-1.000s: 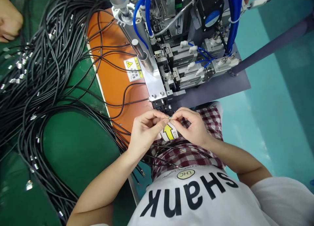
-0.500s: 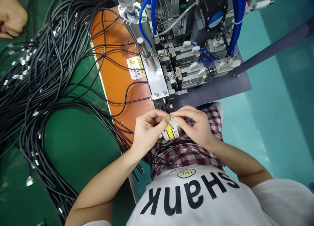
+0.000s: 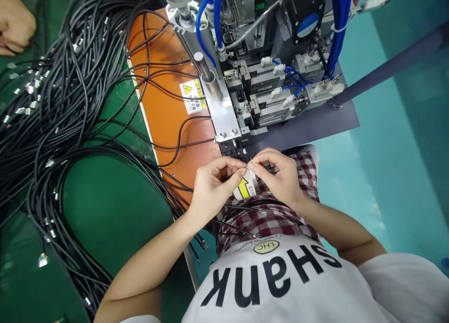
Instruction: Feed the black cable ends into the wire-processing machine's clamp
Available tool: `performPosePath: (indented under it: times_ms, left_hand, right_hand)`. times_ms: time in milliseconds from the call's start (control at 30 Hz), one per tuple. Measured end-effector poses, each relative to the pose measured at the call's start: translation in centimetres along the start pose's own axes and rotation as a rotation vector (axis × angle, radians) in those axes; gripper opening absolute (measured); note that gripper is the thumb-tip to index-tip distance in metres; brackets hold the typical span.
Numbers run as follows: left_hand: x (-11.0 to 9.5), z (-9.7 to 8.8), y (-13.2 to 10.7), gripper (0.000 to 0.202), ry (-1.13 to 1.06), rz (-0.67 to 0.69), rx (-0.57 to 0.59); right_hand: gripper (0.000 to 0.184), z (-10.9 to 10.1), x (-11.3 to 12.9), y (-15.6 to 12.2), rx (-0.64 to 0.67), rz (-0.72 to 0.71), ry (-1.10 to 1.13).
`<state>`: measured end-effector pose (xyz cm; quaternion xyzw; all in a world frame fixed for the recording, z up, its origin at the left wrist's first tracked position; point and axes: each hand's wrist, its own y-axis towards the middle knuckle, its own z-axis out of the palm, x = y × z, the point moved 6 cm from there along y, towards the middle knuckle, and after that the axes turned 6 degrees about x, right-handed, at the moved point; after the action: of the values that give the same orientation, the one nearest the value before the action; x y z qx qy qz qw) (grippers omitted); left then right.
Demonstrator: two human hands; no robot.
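In front of the machine, my left hand [image 3: 219, 183] pinches the end of a thin cable between thumb and fingertips. My right hand [image 3: 278, 175] is closed too, its thumb and forefinger pinching the fine wires [image 3: 247, 166] at that end. The fingertips of both hands almost meet and hide most of the wires. Just below them is a white label [image 3: 250, 190] with a yellow arrow. Black cables [image 3: 242, 208] with bared wire ends lie across my lap, under my hands.
A large heap of black cables [image 3: 91, 66] with metal connectors covers the green table [image 3: 115, 206]. The machine [image 3: 259, 80], with blue air tubes, stands on an orange base [image 3: 168, 126] holding several cables. Another person's hand [image 3: 16, 21] is at the upper left.
My right hand's fingers have curled in more, and its fingertips have shifted slightly at the wires. Fewer of the wires show now. My left hand stays nearly in place.
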<state>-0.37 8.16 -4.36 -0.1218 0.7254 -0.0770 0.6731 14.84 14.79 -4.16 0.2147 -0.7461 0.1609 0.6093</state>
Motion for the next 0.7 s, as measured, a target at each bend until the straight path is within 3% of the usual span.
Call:
performPosePath:
  times_ms: [167, 233, 400, 700]
  left_hand:
    - [-1.5, -0.9, -0.7, 0.012, 0.518, 0.28, -0.036]
    - [-1.6, -1.3, -0.7, 0.015, 0.633, 0.387, -0.063]
    - [-0.5, -2.4, 0.6, 0.023, 0.733, 0.525, -0.135]
    - [1.0, -3.0, 1.5, 0.03, 0.735, 0.53, -0.085]
  right_hand:
    - [0.012, -0.5, -2.2, 0.5, 0.005, 0.121, 0.072]
    - [0.013, -0.4, -3.2, 1.1, 0.005, 0.171, 0.107]
    - [0.017, 0.8, -5.8, 2.7, 0.023, 0.338, 0.312]
    - [0.019, 1.4, -7.2, 3.1, 0.019, 0.398, 0.376]
